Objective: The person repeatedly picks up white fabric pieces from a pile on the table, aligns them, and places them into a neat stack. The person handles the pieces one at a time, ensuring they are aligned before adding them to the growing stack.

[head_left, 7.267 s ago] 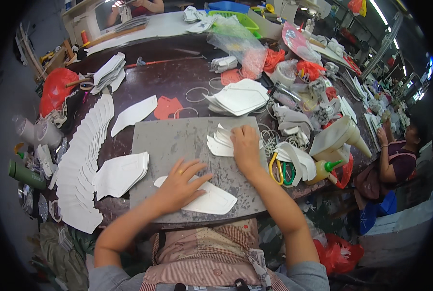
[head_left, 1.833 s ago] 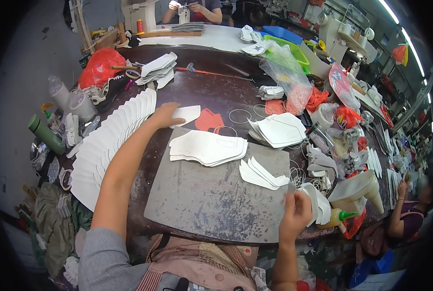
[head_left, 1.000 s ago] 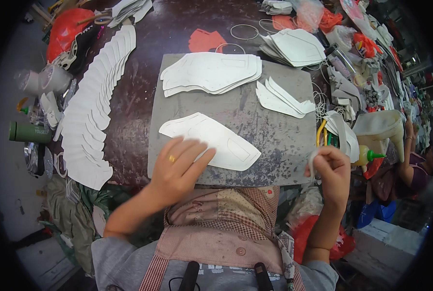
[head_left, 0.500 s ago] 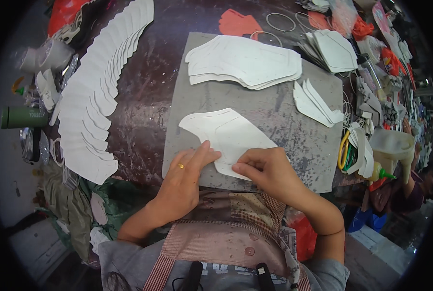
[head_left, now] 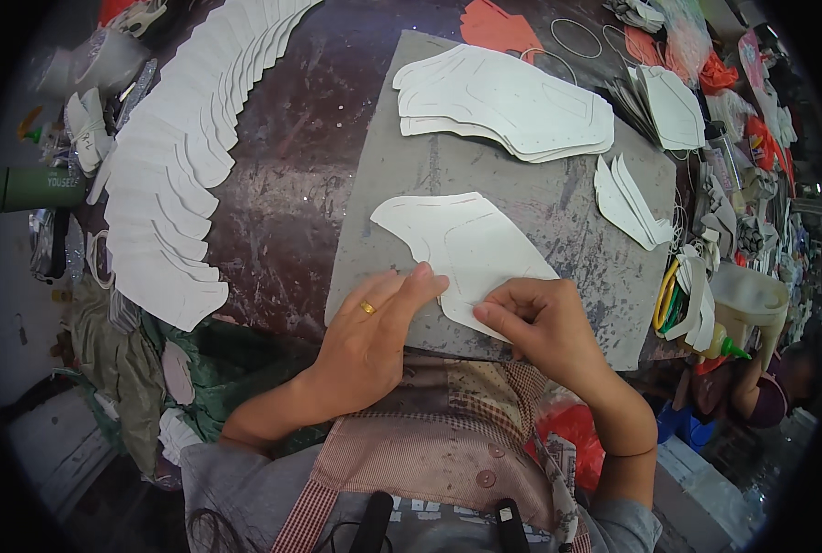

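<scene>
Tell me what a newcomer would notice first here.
The long fan of overlapping white pieces, left of the grey board, probably catches the eye first. Next, the left hand and right hand are at one white piece on that board. A red cutout lies beyond its far edge.

Panel (head_left: pixel 485 244) on board (head_left: pixel 369 212), strips (head_left: pixel 699 300) perhaps over handles (head_left: pixel 664 295).

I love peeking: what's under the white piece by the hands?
Grey board shows around the white piece; what lies directly beneath is covered. The right hand hides one end.
</scene>
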`<state>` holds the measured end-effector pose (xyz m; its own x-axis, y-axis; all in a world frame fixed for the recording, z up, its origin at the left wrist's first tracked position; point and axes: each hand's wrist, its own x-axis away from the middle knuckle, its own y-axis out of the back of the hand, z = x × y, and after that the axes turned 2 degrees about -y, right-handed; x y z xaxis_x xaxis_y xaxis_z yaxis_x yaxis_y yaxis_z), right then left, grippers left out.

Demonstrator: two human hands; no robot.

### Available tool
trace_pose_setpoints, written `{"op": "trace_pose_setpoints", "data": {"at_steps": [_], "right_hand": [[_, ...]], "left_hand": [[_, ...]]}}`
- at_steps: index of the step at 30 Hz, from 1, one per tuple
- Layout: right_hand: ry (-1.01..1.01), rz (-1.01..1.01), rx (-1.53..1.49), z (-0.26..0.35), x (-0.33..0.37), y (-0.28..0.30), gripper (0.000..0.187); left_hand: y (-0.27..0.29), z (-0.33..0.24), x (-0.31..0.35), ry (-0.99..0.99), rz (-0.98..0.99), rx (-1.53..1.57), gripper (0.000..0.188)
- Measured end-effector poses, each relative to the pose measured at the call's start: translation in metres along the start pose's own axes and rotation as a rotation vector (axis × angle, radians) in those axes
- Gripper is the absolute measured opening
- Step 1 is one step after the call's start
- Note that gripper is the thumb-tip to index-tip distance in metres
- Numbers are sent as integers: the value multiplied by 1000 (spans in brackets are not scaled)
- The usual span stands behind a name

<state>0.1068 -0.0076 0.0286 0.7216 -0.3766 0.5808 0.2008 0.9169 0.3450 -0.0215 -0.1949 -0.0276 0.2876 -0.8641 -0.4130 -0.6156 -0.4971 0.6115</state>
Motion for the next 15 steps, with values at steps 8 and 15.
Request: {"op": "trace_pose_setpoints", "data": {"at_steps": [8,15], "right_hand": [[11,-1,-4,1,-1,-2,22],[126,-17,67,-2,4,2,22]], "left_hand": [[-12,-17,32,-169,-32,-194,49],[-16,-24,27,-60,153,-344,71]]}}
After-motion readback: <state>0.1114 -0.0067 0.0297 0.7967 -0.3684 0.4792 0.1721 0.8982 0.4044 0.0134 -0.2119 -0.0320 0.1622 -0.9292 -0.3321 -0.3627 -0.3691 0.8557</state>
